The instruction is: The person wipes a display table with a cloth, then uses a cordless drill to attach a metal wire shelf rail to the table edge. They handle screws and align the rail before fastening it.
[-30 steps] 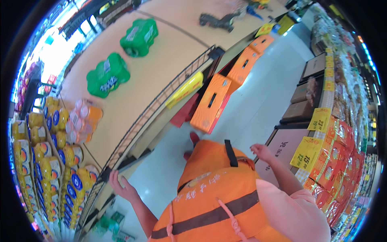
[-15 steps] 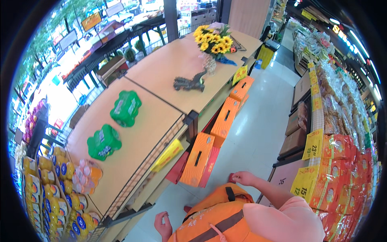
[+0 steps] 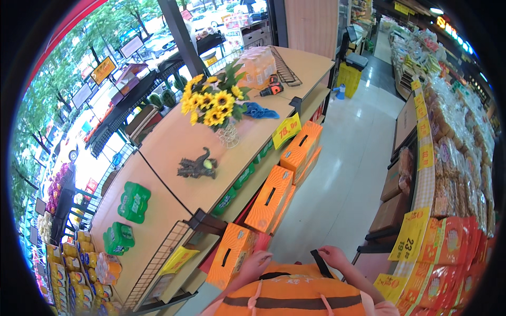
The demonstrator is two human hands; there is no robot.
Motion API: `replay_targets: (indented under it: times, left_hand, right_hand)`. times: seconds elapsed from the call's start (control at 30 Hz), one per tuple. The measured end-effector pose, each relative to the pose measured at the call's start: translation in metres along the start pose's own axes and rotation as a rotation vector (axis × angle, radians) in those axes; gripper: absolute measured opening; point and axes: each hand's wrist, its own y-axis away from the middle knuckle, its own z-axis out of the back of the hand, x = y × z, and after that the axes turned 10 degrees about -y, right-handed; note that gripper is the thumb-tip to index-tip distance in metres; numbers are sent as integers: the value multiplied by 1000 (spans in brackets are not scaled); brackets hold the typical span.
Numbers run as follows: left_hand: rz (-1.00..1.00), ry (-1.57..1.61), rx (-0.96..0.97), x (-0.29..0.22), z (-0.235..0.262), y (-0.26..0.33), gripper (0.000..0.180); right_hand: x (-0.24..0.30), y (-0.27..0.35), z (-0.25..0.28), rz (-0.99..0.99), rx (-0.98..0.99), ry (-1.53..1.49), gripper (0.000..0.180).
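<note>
Both hands are raised in front of the orange vest, which has a dark band across it. My right hand is closed, its fingertips pinching at the edge of a black strap that stands out from the vest. To the left, my left hand has its fingers curled together beside a dark patch of the vest; whatever lies in them, if anything, is too small to name. Nearest to that hand is an orange carton with a black handle.
Along the left, a wooden display table bears green bottle packs, a dark carved ornament, sunflowers, a blue cloth and an orange power drill. Shelves of red packages line the right side of the aisle floor.
My view has shifted forward along the table. Both hands have risen toward the vest's front, and my right hand has come to the black strap, which now stands out.
</note>
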Motion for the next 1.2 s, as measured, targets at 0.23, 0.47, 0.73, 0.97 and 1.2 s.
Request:
replay_targets:
  times: [0.23,0.47,0.73,0.97,1.2]
  left_hand:
    - [-205,-187,-20,-27,9,-202,18]
    - [118,23,-551,-27,52,-437,32]
    - [728,-156,-743,23,135,-634,44]
    - [605,-273,-794,93,129,-640,36]
    - [232,1213,-982,-3,80,-594,37]
  right_hand:
    - [-12,-64,38,-129,-62,-430,27]
    - [-7,-149,154,-255,-461,-729,24]
    - [14,-240,220,-210,-377,-766,21]
    - [18,-351,275,-320,-145,-860,24]
    - [148,-537,348,-87,315,-491,26]
